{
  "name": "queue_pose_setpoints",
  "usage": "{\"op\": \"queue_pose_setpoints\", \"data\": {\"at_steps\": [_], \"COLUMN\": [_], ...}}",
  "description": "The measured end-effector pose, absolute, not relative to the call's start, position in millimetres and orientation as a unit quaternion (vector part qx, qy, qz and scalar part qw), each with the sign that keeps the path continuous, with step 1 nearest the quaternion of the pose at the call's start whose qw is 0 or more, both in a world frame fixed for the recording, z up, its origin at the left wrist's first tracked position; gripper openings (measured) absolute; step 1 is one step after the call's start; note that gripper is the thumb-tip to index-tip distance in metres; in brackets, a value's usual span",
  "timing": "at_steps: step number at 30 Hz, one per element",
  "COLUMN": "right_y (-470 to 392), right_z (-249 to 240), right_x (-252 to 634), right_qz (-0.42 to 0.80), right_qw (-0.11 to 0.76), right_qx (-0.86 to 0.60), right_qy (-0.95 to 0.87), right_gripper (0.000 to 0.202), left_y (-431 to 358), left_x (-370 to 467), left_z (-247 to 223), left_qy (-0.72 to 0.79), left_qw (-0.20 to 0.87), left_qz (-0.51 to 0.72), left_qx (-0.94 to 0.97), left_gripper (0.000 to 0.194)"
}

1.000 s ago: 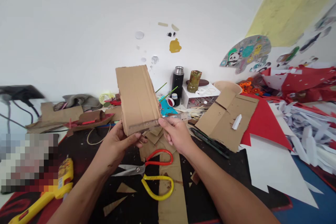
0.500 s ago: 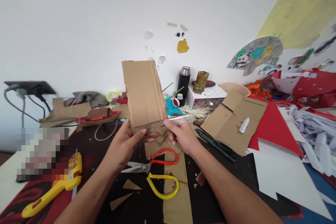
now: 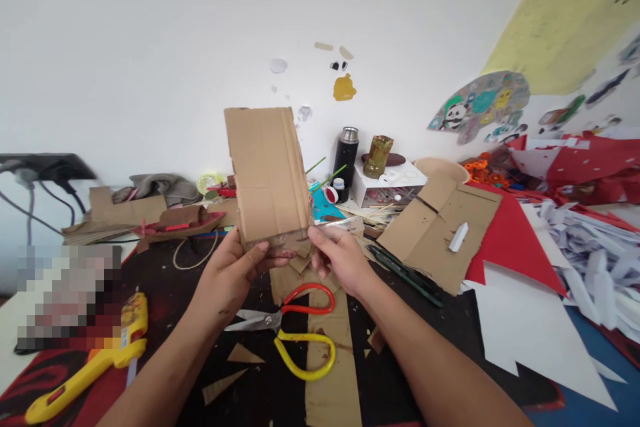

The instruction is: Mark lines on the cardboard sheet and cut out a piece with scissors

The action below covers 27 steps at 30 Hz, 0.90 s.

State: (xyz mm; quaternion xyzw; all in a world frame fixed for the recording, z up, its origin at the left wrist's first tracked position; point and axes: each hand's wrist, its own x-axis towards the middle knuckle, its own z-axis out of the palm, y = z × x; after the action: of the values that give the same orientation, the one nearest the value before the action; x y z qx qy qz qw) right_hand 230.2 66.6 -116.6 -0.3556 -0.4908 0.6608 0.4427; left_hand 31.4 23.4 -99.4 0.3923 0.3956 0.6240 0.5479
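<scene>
A tan piece of cardboard (image 3: 270, 173) is held up in front of me, its ridged right edge showing. My left hand (image 3: 237, 263) grips its lower left corner, thumb in front. Across the cardboard's bottom lies a clear ruler (image 3: 287, 239), its right end sticking out past the edge. The left thumb presses on the ruler, while my right hand (image 3: 337, 255) pinches it between thumb and fingers near the cardboard's lower right corner. Below the hands, scissors (image 3: 287, 327) with one red and one yellow handle lie with blades parted on a cardboard strip (image 3: 333, 387) and the dark mat.
A yellow glue gun (image 3: 95, 367) lies at the left. A dark green cutter-like tool (image 3: 407, 273) and a larger cardboard sheet (image 3: 445, 233) are at the right, beside white paper (image 3: 530, 327). Behind stand a black flask (image 3: 346, 157) and a white box (image 3: 390, 183).
The view has turned slightly right, so everything sits a little further left. The cardboard is tilted up slightly more; both hands keep their hold.
</scene>
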Motion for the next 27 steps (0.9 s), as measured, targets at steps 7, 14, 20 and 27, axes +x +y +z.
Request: {"op": "queue_pose_setpoints", "data": {"at_steps": [7, 14, 20, 27], "right_y": [71.0, 69.5, 70.8, 70.9], "right_z": [-112.4, -113.6, -117.8, -118.9], "right_x": [235.2, 233.9, 232.9, 232.2], "right_qz": [0.652, 0.668, 0.654, 0.651], "right_qw": [0.489, 0.472, 0.476, 0.466], "right_qx": [-0.364, -0.354, -0.351, -0.365], "right_qy": [-0.451, -0.453, -0.471, -0.475], "right_gripper": [0.069, 0.067, 0.069, 0.071], "left_y": [23.9, 24.1, 24.4, 24.1], "left_x": [26.2, 25.7, 26.1, 28.0], "left_z": [-98.4, -98.4, -98.5, -96.2], "left_qy": [0.401, 0.402, 0.409, 0.425], "left_qw": [0.529, 0.525, 0.517, 0.507], "left_qz": [0.646, 0.651, 0.653, 0.651], "left_qx": [0.377, 0.373, 0.372, 0.373], "left_gripper": [0.052, 0.051, 0.046, 0.049]}}
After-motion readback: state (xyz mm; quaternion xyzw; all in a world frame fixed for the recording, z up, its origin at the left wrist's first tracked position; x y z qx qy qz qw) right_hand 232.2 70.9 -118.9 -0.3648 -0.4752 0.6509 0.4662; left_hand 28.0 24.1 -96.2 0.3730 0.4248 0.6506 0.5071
